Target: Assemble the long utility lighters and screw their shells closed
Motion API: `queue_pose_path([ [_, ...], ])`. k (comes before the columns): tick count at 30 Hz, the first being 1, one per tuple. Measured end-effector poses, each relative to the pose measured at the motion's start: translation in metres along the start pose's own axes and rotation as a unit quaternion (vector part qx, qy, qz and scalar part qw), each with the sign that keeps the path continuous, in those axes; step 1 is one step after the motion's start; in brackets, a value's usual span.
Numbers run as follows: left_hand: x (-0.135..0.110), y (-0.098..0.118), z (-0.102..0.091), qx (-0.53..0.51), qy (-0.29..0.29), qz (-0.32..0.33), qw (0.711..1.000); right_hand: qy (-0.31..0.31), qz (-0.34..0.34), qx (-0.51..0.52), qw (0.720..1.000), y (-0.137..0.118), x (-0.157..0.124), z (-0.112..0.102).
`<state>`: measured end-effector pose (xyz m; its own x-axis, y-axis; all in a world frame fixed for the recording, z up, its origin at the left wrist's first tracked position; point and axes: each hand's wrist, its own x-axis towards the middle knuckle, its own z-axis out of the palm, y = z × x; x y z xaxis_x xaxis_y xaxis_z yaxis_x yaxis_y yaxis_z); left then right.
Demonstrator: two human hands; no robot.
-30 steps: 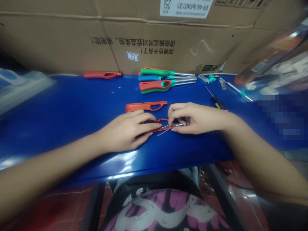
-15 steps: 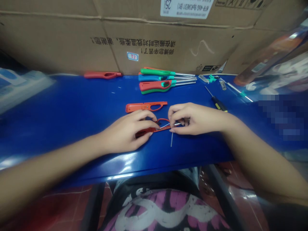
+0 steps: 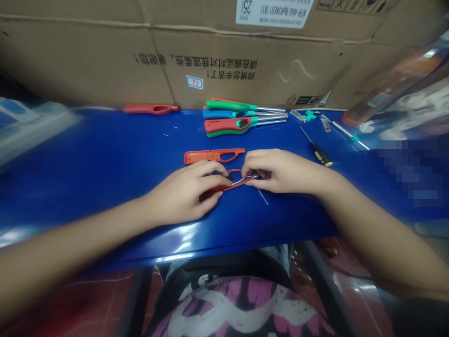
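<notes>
My left hand (image 3: 185, 189) is closed around the handle end of a red lighter shell half (image 3: 224, 186) lying on the blue table (image 3: 105, 159). My right hand (image 3: 277, 171) pinches the metal tube part (image 3: 245, 179) at the shell's front end, fingers pressed together. A thin wire (image 3: 263, 197) trails from under the right hand onto the table. Just behind the hands lies a second orange-red shell half (image 3: 213, 155), untouched.
Several assembled long lighters (image 3: 238, 117) lie at the back, a red shell (image 3: 150, 109) to their left. A yellow-black screwdriver (image 3: 317, 150) and small parts (image 3: 308, 115) sit at the right. Cardboard boxes (image 3: 210, 51) wall the far edge. Plastic bags lie at both sides.
The right hand has shifted slightly left, closer to the left hand. The loose wire below it swung from pointing straight down to slanting right. The left hand stays on the shell.
</notes>
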<state>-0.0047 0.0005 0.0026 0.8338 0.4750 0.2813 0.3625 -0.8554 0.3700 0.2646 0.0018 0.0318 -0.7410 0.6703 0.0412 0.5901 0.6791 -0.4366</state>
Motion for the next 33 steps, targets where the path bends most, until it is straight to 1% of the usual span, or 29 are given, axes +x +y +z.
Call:
queue_pose_path([
  [6,-0.0004,0.0012,0.0002,0.031,-0.001,0.004,1.0,0.001,-0.005,-0.005,1.0,0.0006,-0.0004,-0.0002],
  [9,0.0003,0.0023,-0.0001,0.037,0.001,0.009,0.999,-0.002,-0.019,0.001,1.0,0.0002,-0.0007,-0.0009],
  [19,0.0009,0.0015,-0.0006,0.049,0.016,0.033,0.998,0.011,-0.024,0.01,1.0,0.0017,0.0016,0.0012],
  [24,0.0004,0.0028,0.0003,0.056,0.017,0.036,0.998,0.025,0.002,0.03,0.999,0.0021,0.002,0.0029],
  [29,0.0005,0.0047,0.0003,0.057,0.016,0.034,0.998,0.017,-0.002,0.055,0.998,0.0013,0.0018,0.0021],
  [33,0.0006,0.0045,0.0011,0.059,0.017,0.035,0.997,0.005,-0.022,0.068,0.997,0.0009,0.0009,0.0],
])
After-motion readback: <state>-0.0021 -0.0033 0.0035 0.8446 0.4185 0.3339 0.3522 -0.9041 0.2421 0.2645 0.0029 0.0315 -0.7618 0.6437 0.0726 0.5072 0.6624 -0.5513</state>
